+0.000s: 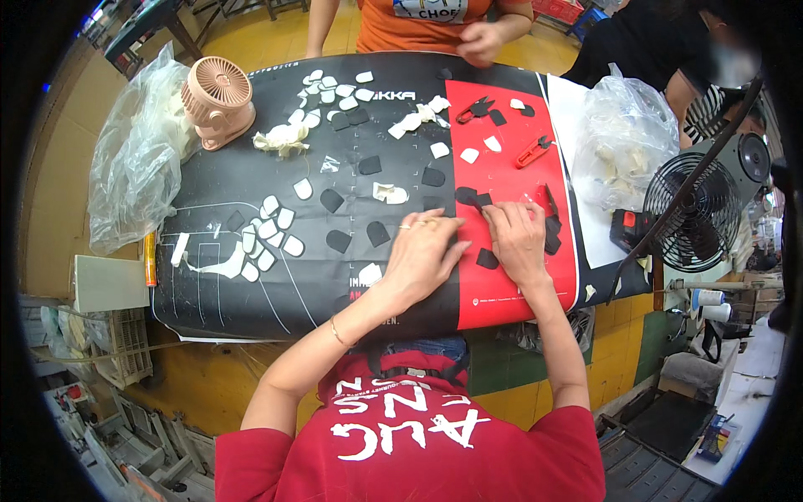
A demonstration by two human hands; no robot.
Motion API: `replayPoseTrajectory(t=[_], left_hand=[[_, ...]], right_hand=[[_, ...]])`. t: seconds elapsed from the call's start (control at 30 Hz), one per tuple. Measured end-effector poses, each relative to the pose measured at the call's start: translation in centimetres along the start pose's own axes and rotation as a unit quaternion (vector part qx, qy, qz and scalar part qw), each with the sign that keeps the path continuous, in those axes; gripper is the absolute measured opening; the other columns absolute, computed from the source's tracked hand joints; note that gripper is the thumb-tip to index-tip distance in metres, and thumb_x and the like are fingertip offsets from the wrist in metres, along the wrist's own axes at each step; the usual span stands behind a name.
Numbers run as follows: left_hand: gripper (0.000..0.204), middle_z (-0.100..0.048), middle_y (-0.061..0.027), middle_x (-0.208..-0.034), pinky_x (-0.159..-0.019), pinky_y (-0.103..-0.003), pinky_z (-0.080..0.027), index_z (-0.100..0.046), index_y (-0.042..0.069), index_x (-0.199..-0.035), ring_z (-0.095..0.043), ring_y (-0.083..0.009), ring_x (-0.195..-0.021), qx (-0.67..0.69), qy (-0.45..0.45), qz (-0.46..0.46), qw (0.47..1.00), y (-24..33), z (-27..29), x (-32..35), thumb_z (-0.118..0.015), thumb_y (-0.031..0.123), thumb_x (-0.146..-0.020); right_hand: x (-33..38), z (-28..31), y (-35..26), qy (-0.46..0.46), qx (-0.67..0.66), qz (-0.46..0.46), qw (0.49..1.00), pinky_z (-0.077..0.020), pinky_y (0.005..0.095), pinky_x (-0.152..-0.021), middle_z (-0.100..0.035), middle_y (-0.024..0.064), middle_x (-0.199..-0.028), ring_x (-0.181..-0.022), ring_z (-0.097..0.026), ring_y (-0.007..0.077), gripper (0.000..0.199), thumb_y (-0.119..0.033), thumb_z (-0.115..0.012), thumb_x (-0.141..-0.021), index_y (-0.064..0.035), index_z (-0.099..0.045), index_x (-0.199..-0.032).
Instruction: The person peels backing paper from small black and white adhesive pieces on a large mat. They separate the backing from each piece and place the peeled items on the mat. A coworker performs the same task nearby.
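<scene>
Over the border of the mat's black and red areas, my left hand [425, 255] is bent, thumb apart from the forefinger, with nothing visible in it. My right hand [516, 241] is on the red area, its fingertips pinched together on a small dark fabric piece [482, 201]. Another black rounded piece [465, 195] lies against that one. Beside my right hand's outer edge are several more black pieces [553, 236], partly overlapping. A single black piece [486, 258] lies between my hands. Black rounded pieces [338, 242] and a crumpled cream scrap [390, 194] lie left of my left hand.
White rounded pieces [269, 230] are scattered on the left of the mat [305, 276]. Red-handled thread snips [534, 152] lie at the right. A pink fan [219, 100], plastic bags [627, 125] and a black fan [691, 211] stand around the edges. Across the table is a person in orange [427, 32].
</scene>
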State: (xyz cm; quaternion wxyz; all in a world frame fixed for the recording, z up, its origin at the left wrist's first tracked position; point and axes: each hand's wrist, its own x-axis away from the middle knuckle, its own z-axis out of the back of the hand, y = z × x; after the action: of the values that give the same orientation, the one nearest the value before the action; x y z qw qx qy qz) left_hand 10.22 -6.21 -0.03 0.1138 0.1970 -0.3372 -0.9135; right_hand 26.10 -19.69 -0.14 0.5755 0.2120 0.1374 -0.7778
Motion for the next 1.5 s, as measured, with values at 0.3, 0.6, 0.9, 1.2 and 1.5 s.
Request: replayPoseTrajectory(t=[0.3,0.6,0.9,1.2,1.5], left_hand=[[0.043,-0.066,-0.0053,-0.076,-0.067,-0.026,-0.048,-0.069,-0.005,-0.098,-0.059,-0.0088,-0.072,0.345,-0.054,0.218,0.911,1.5,1.4,-1.7,-0.054,0.035,-0.105],[0.044,-0.055,-0.0014,-0.067,-0.06,-0.027,-0.041,-0.059,0.001,-0.079,-0.047,-0.0083,-0.063,0.488,-0.04,0.176,0.854,2.4,3.6,1.2,-0.046,0.03,-0.108],[0.03,-0.057,-0.0079,-0.088,-0.069,-0.033,-0.043,-0.057,-0.002,-0.075,-0.05,-0.0156,-0.076,0.43,-0.05,0.052,0.9,4.1,5.5,3.4,-0.053,0.012,-0.102],[0.011,-0.067,-0.0084,-0.1,-0.082,-0.038,-0.049,-0.074,0.004,-0.093,-0.063,-0.0273,-0.093,0.173,-0.102,-0.007,0.98,2.4,5.8,4.6,-0.074,0.013,-0.087],[0.027,-0.067,-0.0103,-0.084,-0.081,-0.041,-0.046,-0.072,0.003,-0.093,-0.064,-0.0287,-0.085,0.027,-0.058,0.091,0.994,-0.9,0.3,-2.7,-0.08,0.025,-0.08]], right_hand=[[-0.1,2.8,-3.4,0.097,0.036,0.029,0.994,-0.038,0.0417,-0.096,-0.065,0.0004,-0.095,-0.089,-0.064,0.0159,0.028,-0.015,-0.071,-0.082,-0.011,-0.071,-0.109],[-0.7,5.4,-4.7,0.127,-0.192,-0.003,0.973,-0.0419,0.0405,-0.086,-0.065,0.0019,-0.101,-0.091,-0.061,0.0215,0.033,-0.034,-0.076,-0.085,-0.0126,-0.073,-0.11],[-0.9,7.0,-7.3,0.077,-0.496,-0.21,0.839,-0.0445,0.0288,-0.07,-0.063,0.0076,-0.084,-0.076,-0.059,0.0158,0.011,-0.015,-0.071,-0.092,-0.0044,-0.07,-0.089],[1.1,3.6,-1.4,0.02,-0.47,-0.441,0.765,-0.0463,0.021,-0.062,-0.066,-0.0017,-0.077,-0.07,-0.057,0.003,0.02,-0.015,-0.074,-0.093,0.003,-0.073,-0.1],[1.3,0.2,-3.6,0.032,-0.076,-0.342,0.936,-0.0497,0.0405,-0.075,-0.067,0.0056,-0.092,-0.086,-0.065,0.028,0.024,-0.031,-0.072,-0.091,-0.0068,-0.074,-0.092]])
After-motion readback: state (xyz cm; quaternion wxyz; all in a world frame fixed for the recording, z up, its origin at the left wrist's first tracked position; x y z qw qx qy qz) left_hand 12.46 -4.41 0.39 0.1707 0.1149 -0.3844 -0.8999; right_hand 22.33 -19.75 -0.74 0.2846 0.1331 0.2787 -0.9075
